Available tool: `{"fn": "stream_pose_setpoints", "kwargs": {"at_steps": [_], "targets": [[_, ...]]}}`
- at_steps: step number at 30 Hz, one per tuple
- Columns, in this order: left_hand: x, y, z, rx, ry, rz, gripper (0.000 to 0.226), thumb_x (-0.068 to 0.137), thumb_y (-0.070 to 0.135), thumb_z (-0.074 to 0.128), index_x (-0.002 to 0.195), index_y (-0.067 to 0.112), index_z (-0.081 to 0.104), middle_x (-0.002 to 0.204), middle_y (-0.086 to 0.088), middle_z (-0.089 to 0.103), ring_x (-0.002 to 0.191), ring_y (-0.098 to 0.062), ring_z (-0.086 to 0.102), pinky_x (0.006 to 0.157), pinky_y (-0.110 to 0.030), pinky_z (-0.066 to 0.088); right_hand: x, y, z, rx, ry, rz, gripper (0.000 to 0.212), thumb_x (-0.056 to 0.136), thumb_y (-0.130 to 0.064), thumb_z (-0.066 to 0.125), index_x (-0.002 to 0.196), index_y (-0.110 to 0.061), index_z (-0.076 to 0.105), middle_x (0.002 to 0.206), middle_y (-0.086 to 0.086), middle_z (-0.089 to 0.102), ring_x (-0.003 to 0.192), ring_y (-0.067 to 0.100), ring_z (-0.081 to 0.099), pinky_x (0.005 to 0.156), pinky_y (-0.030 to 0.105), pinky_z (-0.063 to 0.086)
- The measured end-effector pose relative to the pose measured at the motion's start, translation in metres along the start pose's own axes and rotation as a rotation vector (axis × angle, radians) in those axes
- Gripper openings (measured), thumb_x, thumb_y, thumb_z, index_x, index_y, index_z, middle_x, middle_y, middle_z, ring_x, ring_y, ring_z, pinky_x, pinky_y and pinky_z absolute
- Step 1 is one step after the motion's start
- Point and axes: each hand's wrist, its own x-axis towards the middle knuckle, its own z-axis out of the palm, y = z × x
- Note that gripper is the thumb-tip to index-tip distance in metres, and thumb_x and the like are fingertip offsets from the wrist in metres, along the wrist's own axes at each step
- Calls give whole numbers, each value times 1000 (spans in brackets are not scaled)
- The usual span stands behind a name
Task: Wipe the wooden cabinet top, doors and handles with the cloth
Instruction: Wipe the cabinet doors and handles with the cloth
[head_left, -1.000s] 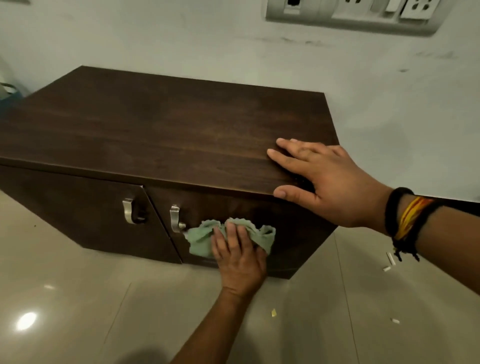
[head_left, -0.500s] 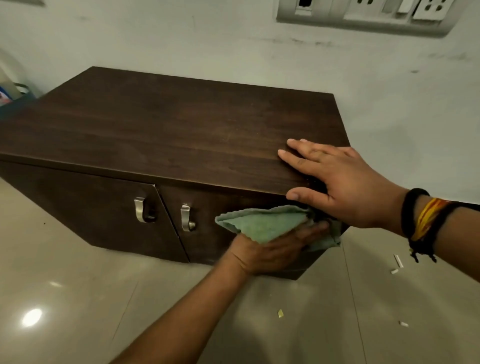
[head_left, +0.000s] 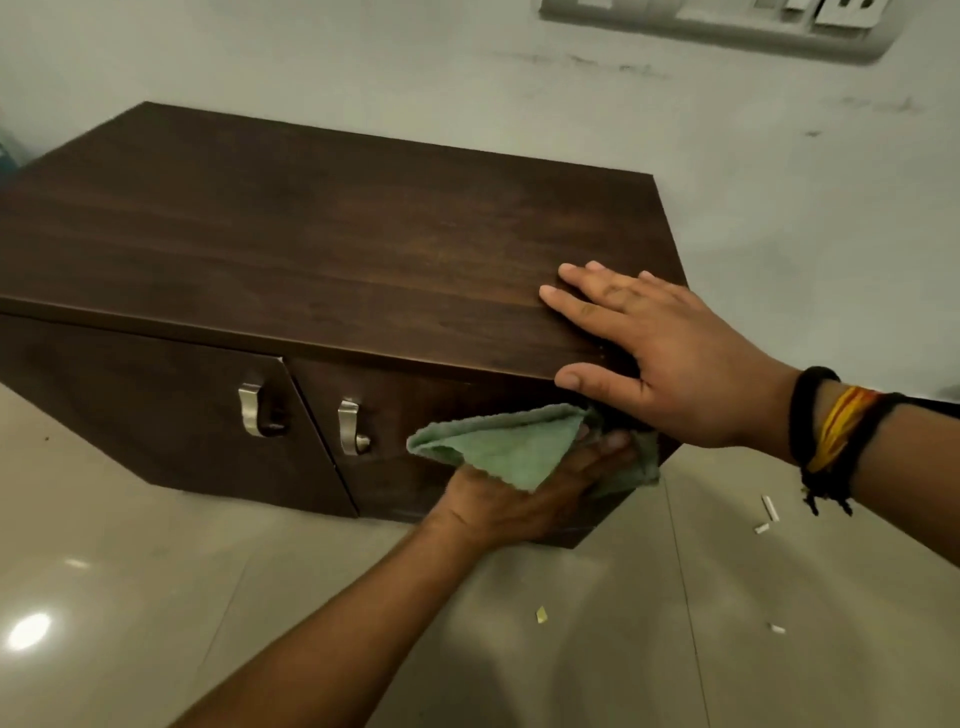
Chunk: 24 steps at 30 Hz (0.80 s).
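Observation:
A low dark wooden cabinet (head_left: 322, 244) stands on the floor against the wall. Its two front doors each carry a metal handle: the left handle (head_left: 253, 409) and the right handle (head_left: 350, 427). My left hand (head_left: 524, 496) holds a green cloth (head_left: 506, 447) pressed against the right door, near the door's right end, just under the top's edge. My right hand (head_left: 660, 353) lies flat on the top's front right corner, fingers spread, thumb over the front edge. Part of the cloth is hidden under my right hand.
The glossy tiled floor (head_left: 156, 597) has small scraps on it: a yellow bit (head_left: 541, 614) and white bits (head_left: 769, 509) to the cabinet's right. A switch and socket panel (head_left: 717, 21) is on the wall above. My right wrist wears dark and orange thread bands (head_left: 831, 426).
My left hand has slid the cloth to the right along the right door, from beside the handle to the door's right end. My right hand has stayed on the top's corner.

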Motion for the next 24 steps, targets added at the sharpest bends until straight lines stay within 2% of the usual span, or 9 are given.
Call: {"fn": "stream_pose_setpoints", "kwargs": {"at_steps": [1, 4, 6, 9, 11, 16, 18, 21, 24], "targets": [[-7, 14, 13, 123, 15, 52, 65, 101, 35, 40, 159, 14, 22, 158, 5, 35, 140, -22, 34, 113, -37, 28, 0, 0, 0, 4, 4, 2, 94, 79, -90, 5, 158, -41, 15, 168, -9, 11, 155, 11, 6, 125, 46, 11], [-35, 45, 33, -59, -475, 97, 83, 92, 66, 41, 159, 29, 6, 164, 19, 7, 154, -12, -3, 119, -20, -2, 0, 1, 0, 3, -2, 4, 94, 78, -90, 5, 158, -42, 14, 168, -10, 10, 154, 10, 6, 125, 47, 13], [-37, 36, 49, -578, -567, -293, 81, 87, 76, 32, 156, 35, 24, 164, 18, 18, 154, -6, 11, 117, -15, 13, 0, 1, 0, 3, 5, 2, 93, 79, -91, 6, 158, -42, 14, 168, -11, 11, 154, 10, 7, 125, 48, 14], [-55, 30, 47, -788, -641, -144, 38, 103, 27, 46, 137, 17, 60, 144, -6, 58, 131, -22, 53, 108, -27, 37, 1, 2, 1, -17, 2, -1, 94, 79, -91, 5, 158, -42, 13, 168, -12, 10, 154, 9, 7, 125, 47, 15], [-78, 5, 51, -884, -593, -302, 26, 92, 8, 61, 113, 14, 75, 111, -8, 75, 98, -21, 73, 79, -25, 57, 0, 3, 1, -23, 4, -3, 93, 79, -91, 5, 158, -42, 12, 168, -13, 10, 154, 9, 7, 125, 47, 15], [-161, -41, 64, -1162, -701, -923, 54, 75, 46, 81, 122, 25, 65, 118, 15, 66, 115, -2, 59, 99, -11, 47, 1, 3, 2, -12, 15, 1, 93, 79, -91, 5, 158, -42, 13, 167, -13, 11, 154, 9, 8, 125, 47, 15], [-159, -31, 69, -976, -673, -864, 46, 86, 49, 72, 126, 30, 61, 119, 24, 59, 126, -3, 53, 94, 1, 38, 1, 3, 2, -13, 18, -6, 92, 80, -90, 6, 158, -42, 14, 167, -13, 11, 154, 9, 9, 125, 46, 15], [-94, -12, 41, -847, -555, -361, 79, 99, 65, 4, 155, 20, 39, 158, -1, 42, 149, -20, 34, 122, -33, 26, 1, 5, 1, -8, 27, -8, 91, 81, -89, 8, 158, -41, 15, 167, -12, 13, 154, 10, 10, 125, 47, 15], [-45, 2, 14, -824, -343, -332, 78, 102, 51, -6, 156, 13, 34, 154, -11, 47, 143, -26, 41, 125, -29, 11, 1, 6, 3, -9, 22, -21, 92, 83, -89, 9, 159, -38, 16, 167, -10, 14, 154, 11, 11, 124, 49, 18]]}}
